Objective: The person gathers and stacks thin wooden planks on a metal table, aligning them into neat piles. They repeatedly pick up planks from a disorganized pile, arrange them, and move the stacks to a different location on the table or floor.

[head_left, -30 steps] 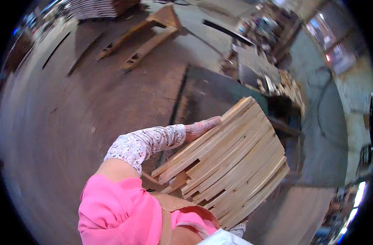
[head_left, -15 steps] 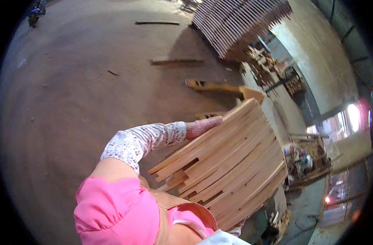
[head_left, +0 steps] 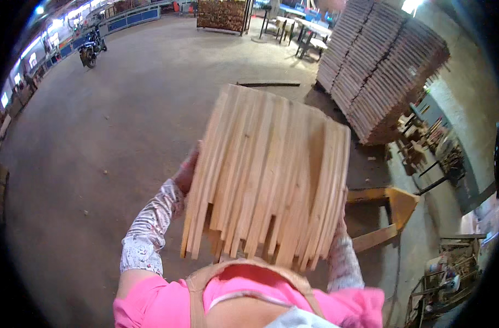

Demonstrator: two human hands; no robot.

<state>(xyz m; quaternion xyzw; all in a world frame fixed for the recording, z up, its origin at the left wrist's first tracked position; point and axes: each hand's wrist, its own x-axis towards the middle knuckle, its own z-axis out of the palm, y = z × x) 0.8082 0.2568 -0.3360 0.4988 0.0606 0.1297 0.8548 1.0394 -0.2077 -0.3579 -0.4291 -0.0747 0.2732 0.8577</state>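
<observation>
Between my two hands is a wide bundle of pale wooden strips, held in front of my chest. Its strips lie side by side, and their near ends are uneven. My left hand presses closed against the bundle's left side, its fingers partly hidden by the wood. On the opposite side my right hand grips the edge, mostly covered by the strips. Patterned sleeves cover both forearms.
A tall stack of wooden strips stands far right. Nearer, a yellow pallet jack sits on the floor right of the bundle. A cluttered metal stand is lower right, a motorcycle far left. A dark strip lies beyond the bundle.
The view has swung, and the bundle now sits upright in front of me rather than tilted at the right. My right arm has come into view. Both hands keep hold.
</observation>
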